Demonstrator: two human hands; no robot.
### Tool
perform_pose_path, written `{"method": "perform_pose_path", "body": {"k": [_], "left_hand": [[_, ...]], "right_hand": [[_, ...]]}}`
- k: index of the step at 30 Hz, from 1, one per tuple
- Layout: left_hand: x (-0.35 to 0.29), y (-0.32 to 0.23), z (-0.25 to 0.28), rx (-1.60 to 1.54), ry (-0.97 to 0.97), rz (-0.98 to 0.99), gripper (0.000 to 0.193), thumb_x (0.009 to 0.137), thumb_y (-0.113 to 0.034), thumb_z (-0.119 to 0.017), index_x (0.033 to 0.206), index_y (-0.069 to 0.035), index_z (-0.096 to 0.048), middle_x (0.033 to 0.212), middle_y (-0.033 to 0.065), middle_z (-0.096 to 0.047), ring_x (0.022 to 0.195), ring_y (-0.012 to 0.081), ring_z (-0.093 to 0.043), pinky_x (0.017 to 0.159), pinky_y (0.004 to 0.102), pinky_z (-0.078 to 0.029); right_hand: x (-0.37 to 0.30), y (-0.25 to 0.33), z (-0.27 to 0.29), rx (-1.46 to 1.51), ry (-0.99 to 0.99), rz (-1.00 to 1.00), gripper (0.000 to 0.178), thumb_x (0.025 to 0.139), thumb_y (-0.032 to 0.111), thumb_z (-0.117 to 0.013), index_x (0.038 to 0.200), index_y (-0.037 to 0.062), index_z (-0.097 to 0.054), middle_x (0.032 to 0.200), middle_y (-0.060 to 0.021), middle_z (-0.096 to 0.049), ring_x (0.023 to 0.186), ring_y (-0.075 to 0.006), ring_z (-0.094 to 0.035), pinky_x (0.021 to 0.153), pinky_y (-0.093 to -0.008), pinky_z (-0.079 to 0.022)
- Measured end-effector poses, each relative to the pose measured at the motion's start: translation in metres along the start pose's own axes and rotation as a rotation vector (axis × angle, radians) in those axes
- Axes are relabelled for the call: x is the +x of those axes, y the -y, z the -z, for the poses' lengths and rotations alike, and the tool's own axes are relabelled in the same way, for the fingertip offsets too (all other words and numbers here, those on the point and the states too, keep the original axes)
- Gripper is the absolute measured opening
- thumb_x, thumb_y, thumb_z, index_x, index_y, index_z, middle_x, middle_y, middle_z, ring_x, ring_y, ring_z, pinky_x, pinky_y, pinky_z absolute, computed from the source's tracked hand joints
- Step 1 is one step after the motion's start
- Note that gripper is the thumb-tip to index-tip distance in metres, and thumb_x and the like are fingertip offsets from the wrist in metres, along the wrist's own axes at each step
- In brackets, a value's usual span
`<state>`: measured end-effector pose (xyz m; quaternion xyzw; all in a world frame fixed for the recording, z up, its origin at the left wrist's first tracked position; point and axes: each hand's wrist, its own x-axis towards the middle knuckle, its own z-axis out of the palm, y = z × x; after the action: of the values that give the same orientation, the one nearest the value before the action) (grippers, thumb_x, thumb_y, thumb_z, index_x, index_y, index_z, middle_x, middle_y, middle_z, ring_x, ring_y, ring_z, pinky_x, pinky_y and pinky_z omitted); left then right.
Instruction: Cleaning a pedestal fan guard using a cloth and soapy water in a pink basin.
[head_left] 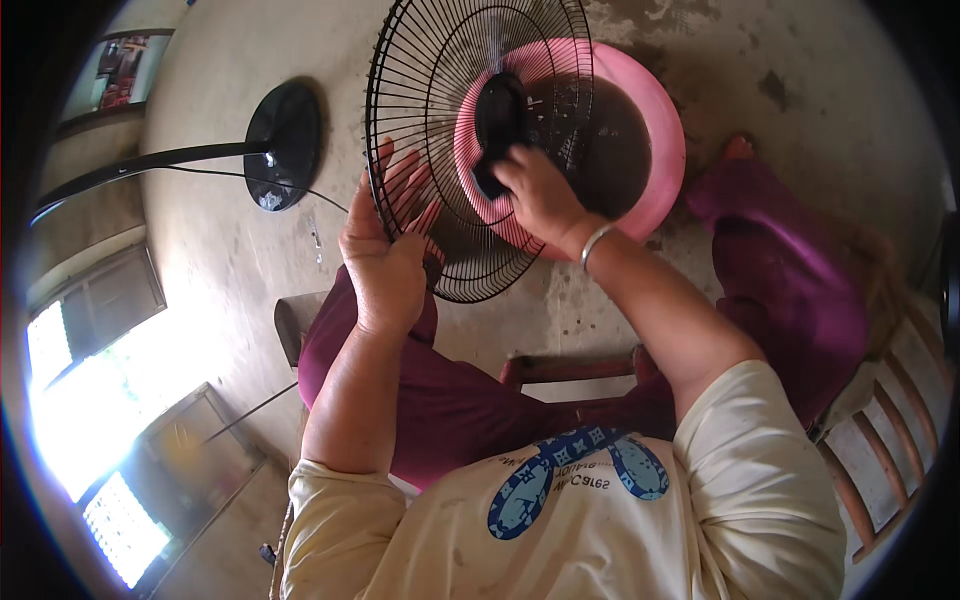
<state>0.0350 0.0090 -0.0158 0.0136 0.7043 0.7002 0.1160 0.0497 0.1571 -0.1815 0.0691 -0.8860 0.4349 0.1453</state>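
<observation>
A round black wire fan guard [430, 110] is held tilted in front of me, with a dark hub plate [500, 105] at its middle. My left hand [385, 235] supports its lower left rim, and the stretched fingers show through the wires. At the hub, my right hand [545, 195] is closed on a dark, soft-looking piece [487, 175], perhaps a cloth, pressed to the guard; blur hides its exact kind. Behind the guard stands a pink basin [665, 150] of dark, murky water [620, 140].
A black fan stand lies to the left, with its round base [283, 140] and a thin cord [250, 178] on the concrete floor. My knees in purple trousers [790, 260] flank the work. A low wooden stool [570, 370] is between them; a slatted wooden chair [890, 440] stands at right.
</observation>
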Motion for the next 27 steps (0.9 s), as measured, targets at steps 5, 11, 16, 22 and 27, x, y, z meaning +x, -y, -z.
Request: {"method": "perform_pose_path", "body": {"k": [5,11,16,22,27], "left_hand": [[0.003,-0.014,0.003,-0.035,-0.022,0.024,0.073,0.065,0.021,-0.035,0.134,-0.001,-0.041,0.126,0.0149,-0.054,0.112,0.0223,-0.056,0.084,0.0283,-0.051],[0.006,-0.03,0.037,-0.211,-0.116,0.089,0.081,0.056,0.019,-0.03,0.133,-0.004,-0.043,0.124,0.0186,-0.053,0.111,0.0298,-0.057,0.08,0.0393,-0.055],[-0.009,-0.046,0.076,-0.346,-0.185,-0.011,0.078,0.058,0.016,-0.032,0.133,-0.004,-0.043,0.123,0.0195,-0.053,0.111,0.0337,-0.056,0.081,0.0431,-0.055],[-0.012,-0.052,0.09,-0.547,-0.129,-0.021,0.08,0.058,0.016,-0.03,0.134,-0.007,-0.039,0.129,0.021,-0.047,0.118,0.039,-0.049,0.09,0.0546,-0.048],[-0.011,-0.035,0.094,-0.776,0.01,-0.063,0.082,0.057,0.012,-0.032,0.136,-0.01,-0.037,0.135,0.0214,-0.042,0.124,0.0413,-0.042,0.096,0.0605,-0.041]], "right_hand": [[-0.058,-0.05,-0.01,-0.228,0.357,-0.45,0.031,0.075,0.005,-0.053,0.103,0.0154,-0.064,0.106,-0.0115,-0.053,0.1,-0.0344,-0.054,0.084,-0.0528,-0.046],[-0.038,-0.095,0.063,-0.273,0.582,-0.611,0.038,0.069,0.019,-0.061,0.105,0.0059,-0.063,0.113,-0.0216,-0.058,0.105,-0.0408,-0.056,0.096,-0.0493,-0.042],[-0.03,-0.099,0.128,-0.091,0.392,-0.602,0.032,0.07,0.007,-0.057,0.101,-0.0009,-0.062,0.093,-0.0197,-0.065,0.091,-0.0295,-0.064,0.074,-0.039,-0.05],[-0.022,-0.064,0.153,0.772,-0.02,-1.11,0.032,0.077,0.036,-0.074,0.09,0.0127,-0.056,0.075,-0.0013,-0.054,0.072,-0.0152,-0.058,0.062,-0.0329,-0.05],[-0.006,-0.001,0.189,1.482,0.13,-0.713,0.045,0.091,0.034,-0.054,0.127,0.0083,-0.048,0.123,-0.0158,-0.055,0.112,-0.0348,-0.054,0.091,-0.0573,-0.044]]}}
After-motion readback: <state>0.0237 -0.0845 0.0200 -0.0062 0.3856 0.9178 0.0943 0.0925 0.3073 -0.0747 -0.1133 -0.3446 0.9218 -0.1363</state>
